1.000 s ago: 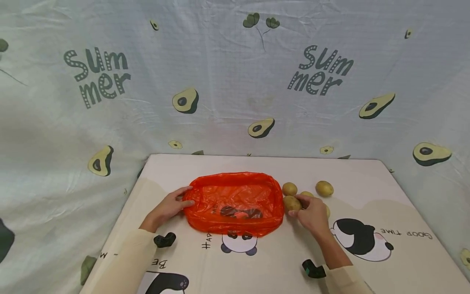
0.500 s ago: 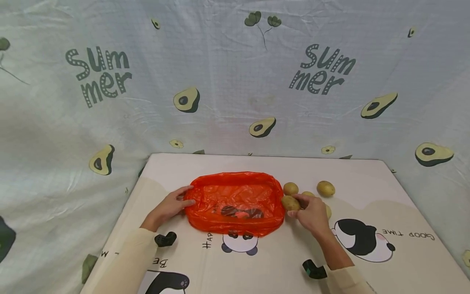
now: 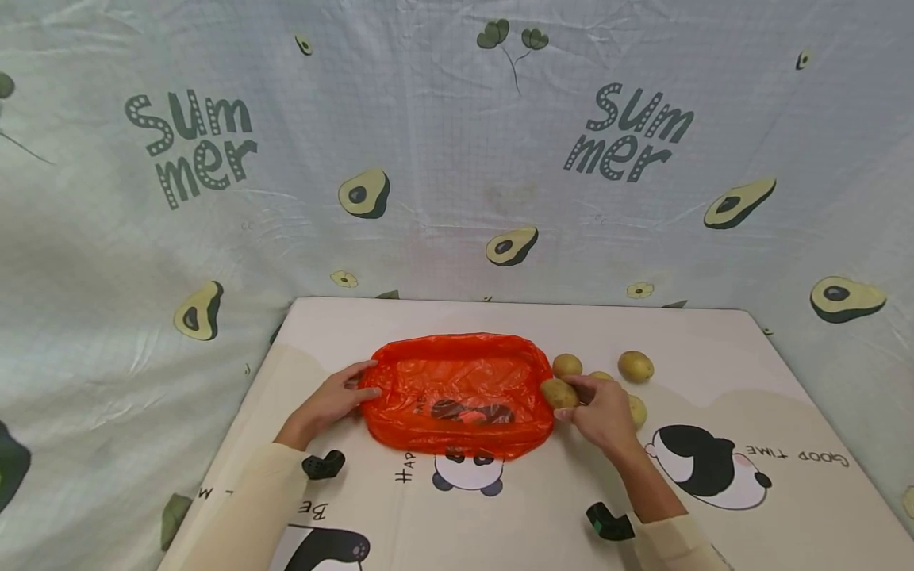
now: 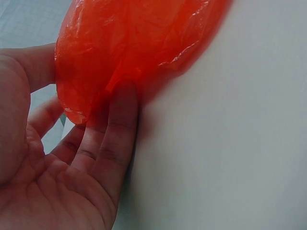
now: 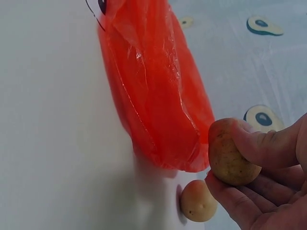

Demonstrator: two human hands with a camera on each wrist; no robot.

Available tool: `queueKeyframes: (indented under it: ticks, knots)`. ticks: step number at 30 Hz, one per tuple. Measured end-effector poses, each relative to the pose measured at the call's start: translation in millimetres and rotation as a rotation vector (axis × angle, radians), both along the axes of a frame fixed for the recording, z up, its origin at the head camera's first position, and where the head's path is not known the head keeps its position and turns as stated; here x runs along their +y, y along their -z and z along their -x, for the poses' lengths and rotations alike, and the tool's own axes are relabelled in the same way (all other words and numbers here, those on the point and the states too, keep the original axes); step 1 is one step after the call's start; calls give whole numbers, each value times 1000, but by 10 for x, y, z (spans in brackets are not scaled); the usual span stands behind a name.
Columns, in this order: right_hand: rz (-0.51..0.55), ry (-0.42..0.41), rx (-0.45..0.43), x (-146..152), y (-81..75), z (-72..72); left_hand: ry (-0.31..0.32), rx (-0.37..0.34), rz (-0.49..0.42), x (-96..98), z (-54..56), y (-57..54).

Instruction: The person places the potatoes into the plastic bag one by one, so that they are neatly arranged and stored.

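A red, see-through plastic bag (image 3: 457, 434) lies spread open on the table, its rim folded out into a rough oval. My left hand (image 3: 332, 404) holds the bag's left end; in the left wrist view the thumb and the fingers (image 4: 120, 129) lie on either side of the plastic. At the other end, my right hand (image 3: 603, 412) pinches a potato (image 3: 559, 393) between thumb and fingers, and this potato overlaps the bag's right rim in the head view. From the right wrist, the potato (image 5: 230, 155) shows just beside the bag's end.
Several more potatoes lie right of the bag: one close by its rim (image 3: 567, 365), a potato farther back (image 3: 635, 366), and another potato (image 3: 637, 411) partly behind the right hand. Panda drawings cover the white table (image 3: 457, 523). A printed cloth (image 3: 428, 119) hangs behind.
My right hand has moved slightly left with the potato, from beside the bag's right rim to overlapping it. The left hand stays on the bag's left end.
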State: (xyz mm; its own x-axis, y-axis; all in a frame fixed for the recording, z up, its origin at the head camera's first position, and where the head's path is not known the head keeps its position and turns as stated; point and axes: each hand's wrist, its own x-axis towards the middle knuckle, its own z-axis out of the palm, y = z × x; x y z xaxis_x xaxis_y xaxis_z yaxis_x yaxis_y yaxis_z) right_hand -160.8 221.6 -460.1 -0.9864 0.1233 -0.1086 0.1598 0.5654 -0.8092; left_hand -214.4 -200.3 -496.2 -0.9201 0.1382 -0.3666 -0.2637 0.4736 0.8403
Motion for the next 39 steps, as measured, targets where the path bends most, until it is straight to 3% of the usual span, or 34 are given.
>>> queueKeyframes:
  ticks: [39]
  knots:
    - [22,-80,-5,-293,-51,119,15,8,3,14,-2,-14]
